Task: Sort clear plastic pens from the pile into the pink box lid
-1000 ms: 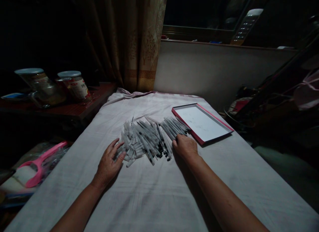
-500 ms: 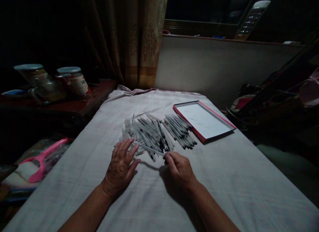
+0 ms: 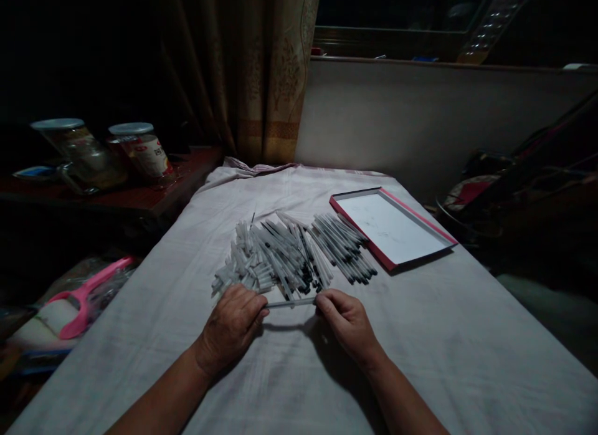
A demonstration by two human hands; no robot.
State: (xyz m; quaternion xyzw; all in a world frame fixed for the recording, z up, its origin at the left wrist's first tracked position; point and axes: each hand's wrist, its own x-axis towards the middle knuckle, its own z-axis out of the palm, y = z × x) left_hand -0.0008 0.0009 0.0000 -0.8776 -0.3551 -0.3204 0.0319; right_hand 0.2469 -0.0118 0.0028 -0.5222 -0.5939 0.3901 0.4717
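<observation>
The person's left hand (image 3: 233,326) and right hand (image 3: 348,323) each pinch one end of a thin pen (image 3: 292,303). The pen lies level between the two hands, low over the white cloth (image 3: 420,335) on the table. Both hands are curled small, with fingers closed on the pen. Right behind it sits a big pile of pens (image 3: 289,254) (too many to count). A flat tray (image 3: 397,229) with a red rim lies beside the pile, on the right. Two jars (image 3: 140,151) stand on a dark shelf, well off to the left. The room is dim.
</observation>
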